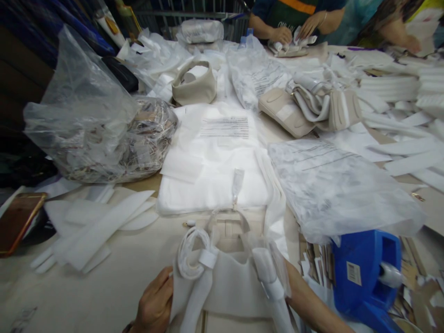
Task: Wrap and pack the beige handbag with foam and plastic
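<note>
A cream handbag [218, 321] lies close in front of me, covered over its middle by a white foam sheet [231, 282]. A coiled strap [189, 254] in white wrapping rests on its left side, and a wrapped handle [265, 268] runs down its right side. At the bag's left edge, my left hand [156, 298] has its fingers curled closed on the sheet's border. My right hand [288, 277] reaches in at the right edge; its fingers are hidden behind the wrapped handle and clear plastic. A small plastic-covered tag [237, 182] hangs above the bag's top.
A stack of white printed bags [211, 185] lies ahead. Left are a filled clear plastic bag [138, 143], foam strips [100, 226] and a phone [21, 222]. A blue tape dispenser [364, 273] stands right. Beige bags [287, 113] and a co-worker's hands [294, 34] are farther back.
</note>
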`<action>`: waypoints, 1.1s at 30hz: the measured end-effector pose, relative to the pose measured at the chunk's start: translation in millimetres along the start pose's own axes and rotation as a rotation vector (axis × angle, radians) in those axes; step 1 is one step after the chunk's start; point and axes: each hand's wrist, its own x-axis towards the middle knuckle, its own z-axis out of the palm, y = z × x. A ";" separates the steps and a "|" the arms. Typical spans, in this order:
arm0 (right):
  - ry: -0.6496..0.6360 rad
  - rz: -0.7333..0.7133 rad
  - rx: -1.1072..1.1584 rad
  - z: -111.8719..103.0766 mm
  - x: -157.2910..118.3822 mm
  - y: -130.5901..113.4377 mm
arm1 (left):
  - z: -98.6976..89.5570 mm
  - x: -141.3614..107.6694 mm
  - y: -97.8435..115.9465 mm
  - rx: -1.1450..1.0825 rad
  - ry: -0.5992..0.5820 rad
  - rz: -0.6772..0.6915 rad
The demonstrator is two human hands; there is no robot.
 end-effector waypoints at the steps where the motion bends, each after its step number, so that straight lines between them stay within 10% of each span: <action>1: 0.001 -0.009 -0.040 -0.1 0.2 1.4 | 1.1 -2.3 -2.3 -0.007 0.001 -0.009; 6: -0.140 0.083 -0.062 7.0 -1.4 -7.7 | 4.4 2.1 -5.0 -0.190 -0.054 -0.123; 17: 0.202 -0.012 -0.046 9.7 -11.0 12.7 | 19.1 2.7 -17.0 -0.570 -0.206 -0.640; 23: 0.311 -0.057 0.009 10.1 0.9 25.3 | 29.9 6.1 -19.4 -0.601 -0.219 -0.672; 29: 0.357 -0.088 -0.004 11.6 4.2 30.5 | 8.3 19.4 -13.6 -0.499 -0.096 -0.739; 33: 0.383 -0.150 -0.043 11.4 3.8 30.5 | -8.5 23.6 -4.1 -0.866 -0.266 -1.011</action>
